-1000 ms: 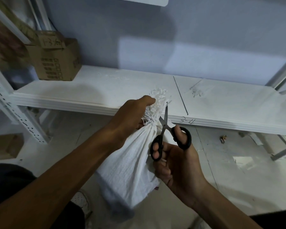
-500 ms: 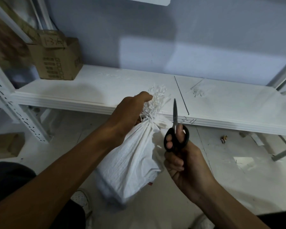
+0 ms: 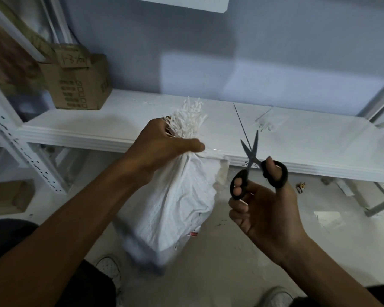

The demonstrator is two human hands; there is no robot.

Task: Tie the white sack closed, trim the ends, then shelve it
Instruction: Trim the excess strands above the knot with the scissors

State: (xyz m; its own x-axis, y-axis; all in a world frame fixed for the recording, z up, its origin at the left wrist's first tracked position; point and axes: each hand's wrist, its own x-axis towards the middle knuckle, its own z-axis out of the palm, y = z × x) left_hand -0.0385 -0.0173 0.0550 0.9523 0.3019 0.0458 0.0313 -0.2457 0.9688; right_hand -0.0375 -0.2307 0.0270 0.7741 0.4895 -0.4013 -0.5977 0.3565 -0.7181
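1. The white shelf board (image 3: 120, 125) spans the scene from left to right in front of us, with the grey wall (image 3: 275, 52) rising behind it.
2. A cardboard box (image 3: 80, 85) sits on the far left end of the board, beside the perforated white upright (image 3: 20, 149).
3. A second brown box (image 3: 7, 196) lies on the floor at the left, and one of our shoes (image 3: 109, 270) shows at the near edge.
4. A scatter of loose white strands (image 3: 266, 122) lies on the board to the right, and a small brown scrap (image 3: 300, 187) lies on the floor below the board's edge.
5. Our left forearm and left hand (image 3: 162, 147) cover the neck of the sack, so we cannot see any tie there.
6. The white sack (image 3: 175, 207) hangs in the air at the centre, just in front of the board's near edge. Its woven cloth is creased and gathered to a neck, and its lower end is blurred.
7. The frayed ends (image 3: 191, 116) fan up above the left hand, which grips the neck with curled fingers and the thumb laid across to the right.
8. Our right hand (image 3: 268, 209) holds the black-handled scissors (image 3: 253, 160), with the thumb in one loop and fingers in the other. The blades point up and away, clear of the sack on its right.
9. Half a second ago the blades were together and close beside the sack; now they are parted and further right.
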